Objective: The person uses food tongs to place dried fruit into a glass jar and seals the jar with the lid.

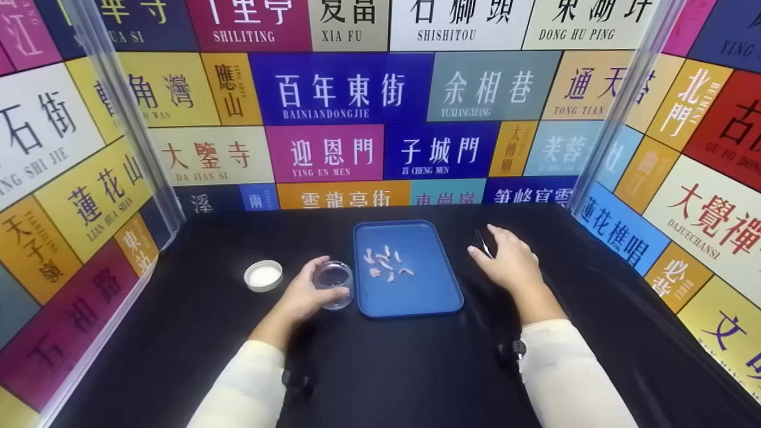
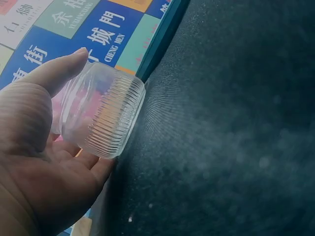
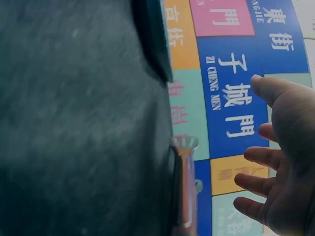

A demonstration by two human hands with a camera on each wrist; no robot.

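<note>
A clear ribbed glass jar (image 2: 108, 110) stands on the black surface just left of the blue tray (image 1: 410, 300). My left hand (image 1: 306, 291) grips it, thumb on one side and fingers on the other. Several small, pale pinkish curved pieces (image 1: 386, 260) lie scattered on the tray; their kind is unclear. Right of the tray, my right hand (image 1: 511, 258) is spread beside a slim shiny tool (image 1: 483, 244). In the right wrist view the tool (image 3: 187, 187) has a scalloped end, like small metal tongs. Those right fingers (image 3: 263, 157) are apart and hold nothing.
A round white lid (image 1: 263, 276) lies left of the jar. Black cloth (image 1: 386, 374) covers the table. Panels with coloured signs (image 1: 351, 89) rise at the back and both sides, with clear corner posts (image 1: 618, 113).
</note>
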